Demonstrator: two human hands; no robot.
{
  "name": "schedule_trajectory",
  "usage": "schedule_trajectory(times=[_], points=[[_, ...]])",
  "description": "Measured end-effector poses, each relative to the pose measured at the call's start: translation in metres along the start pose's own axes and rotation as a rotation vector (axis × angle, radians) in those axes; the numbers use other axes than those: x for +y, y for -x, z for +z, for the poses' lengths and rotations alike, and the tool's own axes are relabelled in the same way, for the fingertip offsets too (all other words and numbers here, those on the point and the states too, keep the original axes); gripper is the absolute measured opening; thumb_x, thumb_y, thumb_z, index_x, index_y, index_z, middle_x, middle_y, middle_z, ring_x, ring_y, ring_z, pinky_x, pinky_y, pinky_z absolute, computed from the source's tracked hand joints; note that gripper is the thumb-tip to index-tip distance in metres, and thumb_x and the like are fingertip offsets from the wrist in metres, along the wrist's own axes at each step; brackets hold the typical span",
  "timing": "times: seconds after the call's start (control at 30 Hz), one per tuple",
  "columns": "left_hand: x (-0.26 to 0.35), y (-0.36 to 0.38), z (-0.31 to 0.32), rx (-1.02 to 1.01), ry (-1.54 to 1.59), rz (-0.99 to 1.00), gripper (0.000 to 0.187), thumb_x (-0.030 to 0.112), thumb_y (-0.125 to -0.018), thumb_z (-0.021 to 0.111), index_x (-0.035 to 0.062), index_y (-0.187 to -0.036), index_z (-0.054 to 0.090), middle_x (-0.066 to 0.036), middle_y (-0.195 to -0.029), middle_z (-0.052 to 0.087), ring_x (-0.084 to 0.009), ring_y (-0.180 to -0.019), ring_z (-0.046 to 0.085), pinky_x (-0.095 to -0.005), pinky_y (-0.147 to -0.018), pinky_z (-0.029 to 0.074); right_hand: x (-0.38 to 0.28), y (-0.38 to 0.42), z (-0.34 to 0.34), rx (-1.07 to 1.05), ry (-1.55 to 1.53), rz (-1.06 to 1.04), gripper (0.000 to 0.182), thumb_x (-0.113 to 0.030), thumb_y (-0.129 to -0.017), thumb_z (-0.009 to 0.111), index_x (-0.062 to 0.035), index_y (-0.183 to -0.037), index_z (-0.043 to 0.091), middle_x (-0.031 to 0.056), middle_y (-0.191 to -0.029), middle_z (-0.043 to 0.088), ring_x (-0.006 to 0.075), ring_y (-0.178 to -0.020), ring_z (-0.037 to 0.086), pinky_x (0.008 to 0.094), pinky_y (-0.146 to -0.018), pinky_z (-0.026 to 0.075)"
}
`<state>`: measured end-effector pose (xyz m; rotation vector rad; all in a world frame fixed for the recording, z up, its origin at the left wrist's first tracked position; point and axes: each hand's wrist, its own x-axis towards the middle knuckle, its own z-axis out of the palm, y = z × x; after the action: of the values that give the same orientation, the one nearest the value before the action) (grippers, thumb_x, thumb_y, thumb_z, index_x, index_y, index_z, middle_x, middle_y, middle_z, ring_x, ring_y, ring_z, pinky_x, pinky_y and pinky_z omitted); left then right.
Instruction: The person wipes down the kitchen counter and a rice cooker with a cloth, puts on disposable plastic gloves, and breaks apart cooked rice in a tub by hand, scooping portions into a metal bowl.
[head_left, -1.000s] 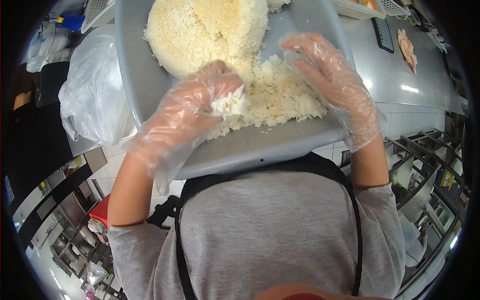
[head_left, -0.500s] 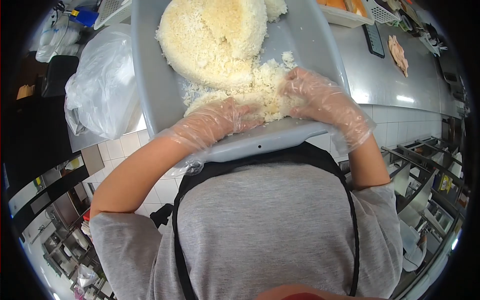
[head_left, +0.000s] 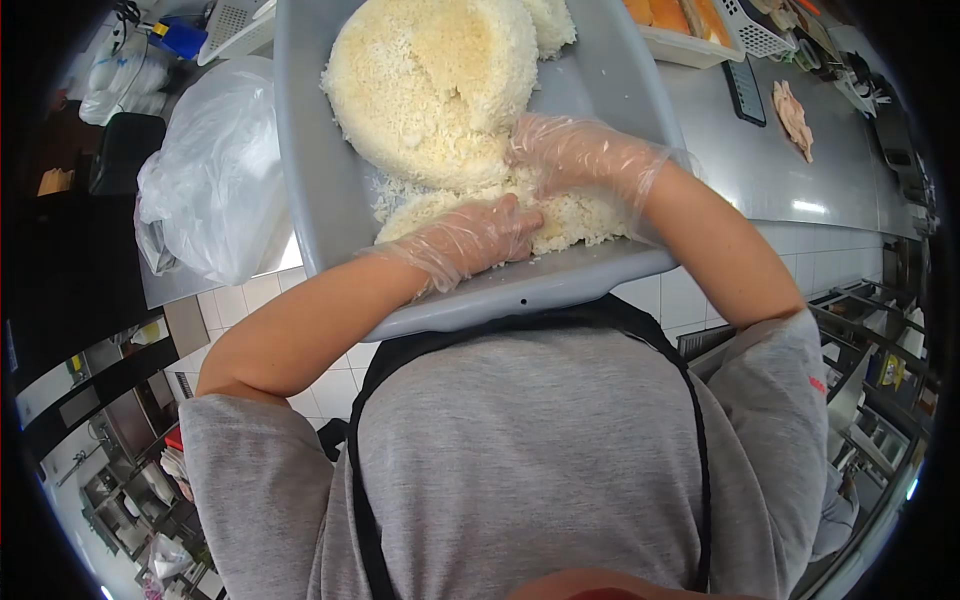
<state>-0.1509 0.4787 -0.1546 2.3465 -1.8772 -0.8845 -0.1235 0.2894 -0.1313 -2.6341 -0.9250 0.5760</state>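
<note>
Rice mound: the big round rice mound point(head_left: 430, 100) sits in the grey tray point(head_left: 300, 180), toward the far left of it, cracked on top but mostly in one piece. A smaller rice lump point(head_left: 553, 25) is just past it, far side.
Loose rice: the loose rice point(head_left: 585, 222) is spread along the near end of the tray, right up against the mound.
Left hand: the left hand point(head_left: 480, 238), in a clear glove, is down in the loose rice, fingers loosely curled and pointing right. Can't tell if it's pinching any grains.
Right hand: the right hand point(head_left: 565, 152), also gloved, reaches in where the mound meets the loose stuff. Its fingertips are partly hidden, so no clue how wide the grip is or whether there's rice in it.
Handling tip: imo go light here, small bits at a time. Tease clumps apart with the fingers rather than pressing with the palms, or you'd probably mash the grains.
Near rim: the loose rice is close to it, so I'd work inward to avoid spills.
Glove cuffs: pretty baggy, worth keeping them out of the rice.
Steel counter: phone point(head_left: 745, 92) and a crumpled pinkish thing point(head_left: 793, 122) lie on the steel counter point(head_left: 770, 185), right of the tray.
Left side: a clear plastic bag point(head_left: 222, 175) beside the tray.
</note>
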Motion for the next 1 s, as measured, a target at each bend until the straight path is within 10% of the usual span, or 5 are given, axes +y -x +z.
schedule_trajectory(times=[0.37,0.57,0.63,0.77,1.0], points=[[-0.005,0.064,-0.034,0.241,0.382,-0.194,0.025,-0.005,-0.07,0.061,0.0091,-0.091,0.059,-0.007,-0.107,0.058,-0.0227,-0.102,0.055,-0.0299,-0.089,0.045,0.023,-0.005,-0.013,-0.048,0.146,0.411,0.017,-0.02,-0.076,0.057,-0.0039,-0.081,0.062,0.0116,-0.093,0.061,0.0291,-0.091,0.058,0.0375,-0.08,0.046],[-0.006,0.1,-0.031,0.714,0.947,-0.471,0.022,-0.007,-0.065,0.063,0.0104,-0.079,0.06,-0.003,-0.102,0.055,-0.0187,-0.105,0.052,-0.0289,-0.095,0.041,0.014,-0.011,0.016,0.412,-0.009,0.012,0.015,-0.014,-0.075,0.058,-0.0017,-0.082,0.062,0.0131,-0.091,0.061,0.0305,-0.089,0.057,0.0394,-0.082,0.046],[-0.007,0.101,-0.034,0.792,1.008,-0.415,0.02,-0.006,-0.064,0.063,0.009,-0.076,0.059,-0.003,-0.101,0.054,-0.0181,-0.104,0.051,-0.0282,-0.094,0.04,0.016,-0.022,0.007,-0.198,0.011,0.176,0.015,-0.014,-0.073,0.061,-0.0042,-0.085,0.061,0.011,-0.086,0.06,0.0294,-0.087,0.057,0.039,-0.078,0.046],[-0.022,0.102,-0.029,0.942,1.119,-0.3,0.018,-0.004,-0.061,0.064,0.006,-0.075,0.058,-0.003,-0.1,0.053,-0.0163,-0.1,0.05,-0.0267,-0.09,0.038,0.0,-0.025,-0.002,-0.384,0.134,0.172,0.017,-0.013,-0.072,0.062,-0.0082,-0.088,0.06,0.0093,-0.081,0.058,0.028,-0.085,0.057,0.0387,-0.073,0.044],[-0.024,0.105,-0.027,1.04,1.197,-0.276,0.017,-0.001,-0.063,0.066,0.0049,-0.077,0.058,-0.003,-0.098,0.053,-0.0164,-0.097,0.05,-0.0268,-0.087,0.038,-0.017,-0.039,-0.011,0.063,-0.189,0.097,0.011,-0.012,-0.079,0.058,-0.0077,-0.089,0.058,0.0089,-0.085,0.058,0.0258,-0.085,0.056,0.0371,-0.076,0.044]])
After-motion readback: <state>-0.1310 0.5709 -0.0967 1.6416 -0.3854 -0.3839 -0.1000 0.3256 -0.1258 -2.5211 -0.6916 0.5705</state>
